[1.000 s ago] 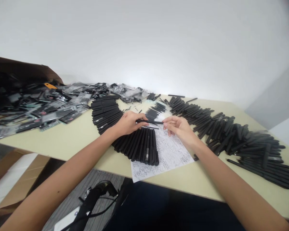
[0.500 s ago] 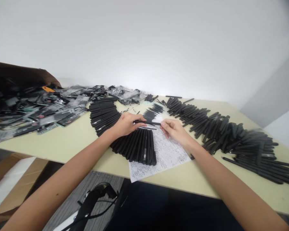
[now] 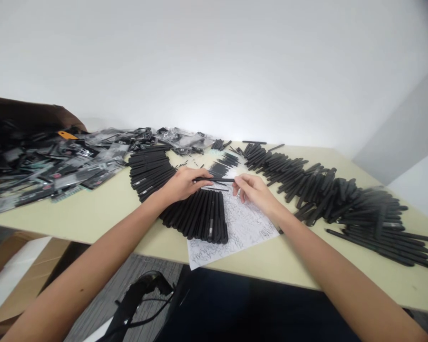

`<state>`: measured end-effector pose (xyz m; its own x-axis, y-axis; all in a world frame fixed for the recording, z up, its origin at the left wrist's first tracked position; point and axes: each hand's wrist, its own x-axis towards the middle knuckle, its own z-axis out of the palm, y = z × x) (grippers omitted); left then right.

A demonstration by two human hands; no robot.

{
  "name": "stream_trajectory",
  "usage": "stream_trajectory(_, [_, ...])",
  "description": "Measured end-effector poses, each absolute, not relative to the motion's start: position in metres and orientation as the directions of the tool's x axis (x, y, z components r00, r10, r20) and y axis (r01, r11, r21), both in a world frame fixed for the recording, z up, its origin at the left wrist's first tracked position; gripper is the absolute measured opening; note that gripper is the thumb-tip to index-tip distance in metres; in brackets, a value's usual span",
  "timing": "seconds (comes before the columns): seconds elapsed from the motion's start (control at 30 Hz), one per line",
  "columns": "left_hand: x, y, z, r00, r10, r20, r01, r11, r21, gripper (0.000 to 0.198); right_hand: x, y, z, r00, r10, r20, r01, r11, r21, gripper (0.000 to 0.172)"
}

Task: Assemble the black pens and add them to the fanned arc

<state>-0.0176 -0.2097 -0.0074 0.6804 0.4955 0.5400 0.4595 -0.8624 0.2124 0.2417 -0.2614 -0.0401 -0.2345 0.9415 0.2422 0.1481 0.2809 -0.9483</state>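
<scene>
The left hand [image 3: 181, 185] is closed around one end of a slim black pen [image 3: 214, 179], pinching it between thumb and fingers, and the pen lies level across the middle of the worktop [image 3: 92, 204]. The right hand [image 3: 255, 191] sits apart from the left, its fingers curled at the pen's far end; whether they actually touch it, I cannot tell. Just below the pen lies a thin black rod [image 3: 216, 188]. Under the left wrist, a tight fan of black pens [image 3: 196, 216] lies side by side, its lower end resting on a sheet of paper printed with dense line drawings [image 3: 242, 228], which sits beneath the right hand. A curved band of black pens [image 3: 150, 171] runs up to the left, and a much longer, looser band of black pens [image 3: 324, 194] sweeps away to the right edge. Near the back, short black pieces [image 3: 219, 168] lie in small groups. Farther left, a heap of clear plastic packets [image 3: 74, 164] spills from a brown cardboard box [image 3: 24, 116], with an orange tag [image 3: 67, 135] among them. Below the worktop, a black cable [image 3: 139, 294] lies on grey carpet [image 3: 157, 270].
</scene>
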Motion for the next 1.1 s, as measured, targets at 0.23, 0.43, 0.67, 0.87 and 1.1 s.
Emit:
stream_trajectory(0.23, [-0.016, -0.212, -0.009, 0.668, 0.444, 0.596, 0.433, -0.884, 0.173, 0.029, 0.245, -0.266, -0.037, -0.224, 0.934, 0.277, 0.306, 0.338, -0.89, 0.065])
stream_trajectory(0.43, [-0.013, -0.214, -0.01, 0.598, 0.46, 0.656, 0.47, -0.865, 0.177, 0.025, 0.247, -0.265, -0.032, -0.162, 0.89, 0.427, 0.322, 0.456, -0.83, 0.047])
stream_trajectory(0.67, [-0.015, -0.218, -0.005, 0.558, 0.498, 0.664, 0.501, -0.84, 0.208, 0.021, 0.244, -0.277, -0.022, -0.179, 0.825, 0.536, 0.418, 0.557, -0.718, 0.035])
stream_trajectory(0.87, [-0.012, -0.219, -0.005, 0.589, 0.483, 0.648, 0.456, -0.861, 0.226, 0.024, 0.242, -0.276, -0.025, -0.081, 0.843, 0.531, 0.503, 0.495, -0.708, 0.039])
stream_trajectory(1.1, [-0.011, -0.221, -0.007, 0.617, 0.5, 0.607, 0.44, -0.859, 0.26, 0.026, 0.24, -0.279, -0.02, -0.201, 0.787, 0.583, 0.555, 0.582, -0.594, 0.026])
